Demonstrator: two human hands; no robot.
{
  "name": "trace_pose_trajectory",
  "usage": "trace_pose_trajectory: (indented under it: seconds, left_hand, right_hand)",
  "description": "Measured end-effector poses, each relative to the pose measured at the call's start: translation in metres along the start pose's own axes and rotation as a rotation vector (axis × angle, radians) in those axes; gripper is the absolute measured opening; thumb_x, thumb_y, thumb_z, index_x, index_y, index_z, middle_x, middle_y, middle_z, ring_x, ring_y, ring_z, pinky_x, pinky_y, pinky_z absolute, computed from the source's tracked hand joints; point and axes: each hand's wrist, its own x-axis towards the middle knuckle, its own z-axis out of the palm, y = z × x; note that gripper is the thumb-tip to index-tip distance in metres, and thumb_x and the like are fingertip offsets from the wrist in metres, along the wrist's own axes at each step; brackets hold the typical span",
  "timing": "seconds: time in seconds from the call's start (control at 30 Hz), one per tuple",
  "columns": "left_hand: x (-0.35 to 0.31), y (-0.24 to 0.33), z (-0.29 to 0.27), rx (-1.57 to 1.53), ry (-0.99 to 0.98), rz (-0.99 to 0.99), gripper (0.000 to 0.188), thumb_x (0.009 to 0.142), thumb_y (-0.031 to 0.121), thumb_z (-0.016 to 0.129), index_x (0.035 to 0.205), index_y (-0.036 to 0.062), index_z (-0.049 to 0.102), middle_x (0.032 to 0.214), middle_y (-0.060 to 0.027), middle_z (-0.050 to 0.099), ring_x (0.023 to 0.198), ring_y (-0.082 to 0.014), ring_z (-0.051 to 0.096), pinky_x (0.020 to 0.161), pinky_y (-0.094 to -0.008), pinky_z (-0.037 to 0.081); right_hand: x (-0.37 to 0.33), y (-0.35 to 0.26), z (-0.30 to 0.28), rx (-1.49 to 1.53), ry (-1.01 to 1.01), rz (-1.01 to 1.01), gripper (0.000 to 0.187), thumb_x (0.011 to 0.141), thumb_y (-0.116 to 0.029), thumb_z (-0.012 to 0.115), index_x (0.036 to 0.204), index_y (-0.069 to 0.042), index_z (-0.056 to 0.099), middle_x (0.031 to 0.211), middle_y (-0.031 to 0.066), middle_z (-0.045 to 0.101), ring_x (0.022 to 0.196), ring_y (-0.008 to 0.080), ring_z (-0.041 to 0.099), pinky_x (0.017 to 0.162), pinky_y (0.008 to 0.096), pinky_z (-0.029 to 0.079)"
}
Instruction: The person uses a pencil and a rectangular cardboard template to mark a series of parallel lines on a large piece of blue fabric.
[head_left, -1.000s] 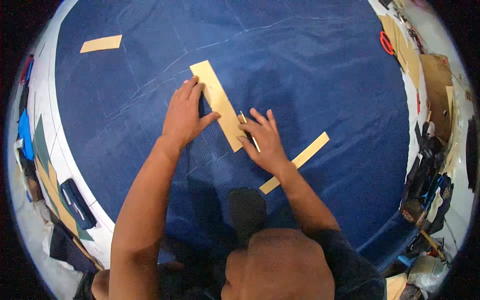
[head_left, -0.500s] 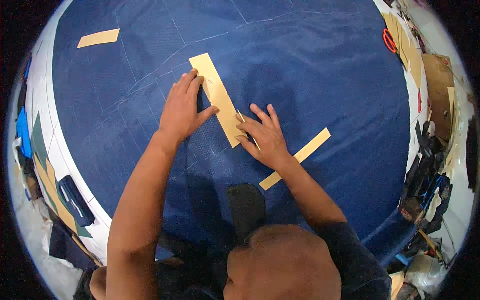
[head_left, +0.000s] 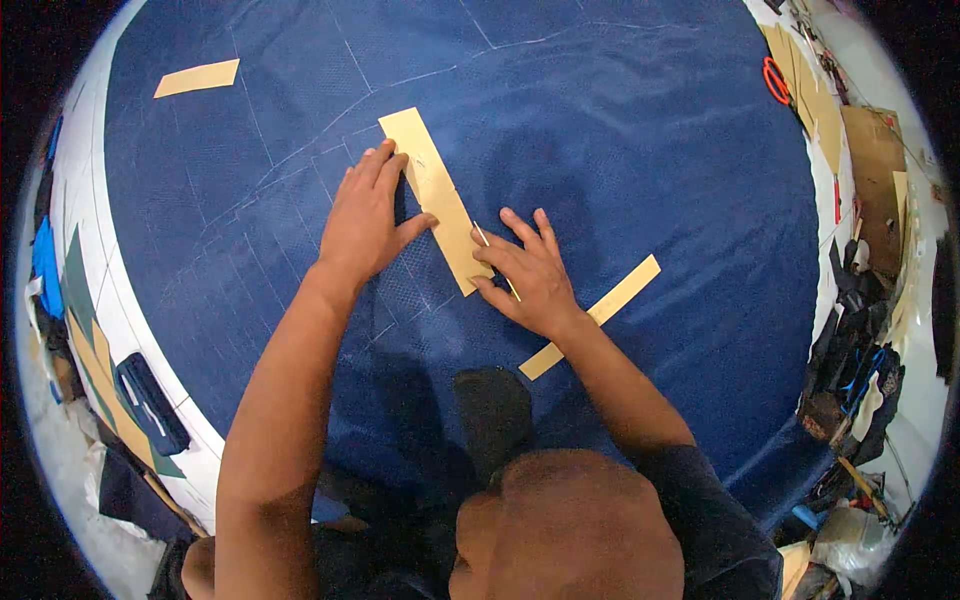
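Note:
A long pale yellow card strip [head_left: 435,190] lies slanted on dark blue fabric [head_left: 650,150]. My left hand [head_left: 362,220] rests along its left edge, fingertips and thumb on the card, fingers stretched out. By the strip's lower right edge, my right hand [head_left: 530,275] pinches a thin pale stick [head_left: 481,234], pencil-like, between thumb and fingers. Its thumb and a fingertip touch the card; the other fingers are raised. A narrower yellow card strip [head_left: 625,290] passes beneath my right forearm. Thin white lines mark the cloth, mostly left of and beyond my hands.
A shorter yellow card piece [head_left: 197,78] lies at the far left of the fabric. Red-handled scissors [head_left: 776,80] sit at the right edge beside more card pieces [head_left: 815,100]. A dark blue folded item [head_left: 152,402] rests on the white table edge [head_left: 110,270] at left.

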Motion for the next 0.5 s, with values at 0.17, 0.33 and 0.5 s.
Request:
trace_pose_trajectory:
  seconds: [0.17, 0.33, 0.5]
  left_hand:
    - [0.0002, 0.0004, -0.0001, 0.003, 0.000, 0.001, 0.081, 0.078, 0.039, 0.082, 0.141, 0.0017, 0.047, 0.154, -0.0211, 0.040, 0.143, -0.0416, 0.036, 0.119, -0.0481, 0.032]
    - [-0.0001, -0.0003, -0.0004, 0.001, 0.006, 0.010, 0.081, 0.080, 0.038, 0.082, 0.142, 0.0013, 0.046, 0.154, -0.0214, 0.039, 0.143, -0.0415, 0.036, 0.119, -0.0481, 0.031]
    - [0.0002, 0.0016, 0.0001, 0.009, -0.001, 0.015, 0.083, 0.079, 0.039, 0.081, 0.144, -0.0002, 0.045, 0.154, -0.0199, 0.039, 0.144, -0.0397, 0.036, 0.119, -0.0499, 0.031]
  right_hand:
    - [0.0002, 0.0005, -0.0012, 0.021, -0.003, 0.007, 0.032, 0.087, -0.030, 0.074, 0.113, -0.014, 0.066, 0.136, 0.0023, 0.063, 0.141, 0.0327, 0.042, 0.119, 0.0613, 0.019]
    - [0.0008, -0.0001, 0.0000, 0.025, -0.001, 0.006, 0.031, 0.088, -0.032, 0.072, 0.113, -0.014, 0.067, 0.135, 0.0024, 0.063, 0.140, 0.0328, 0.043, 0.119, 0.0629, 0.019]
    - [0.0014, -0.0001, -0.0022, 0.016, -0.011, 0.013, 0.031, 0.088, -0.032, 0.072, 0.113, -0.014, 0.067, 0.135, 0.0027, 0.063, 0.140, 0.0334, 0.044, 0.118, 0.0634, 0.020]
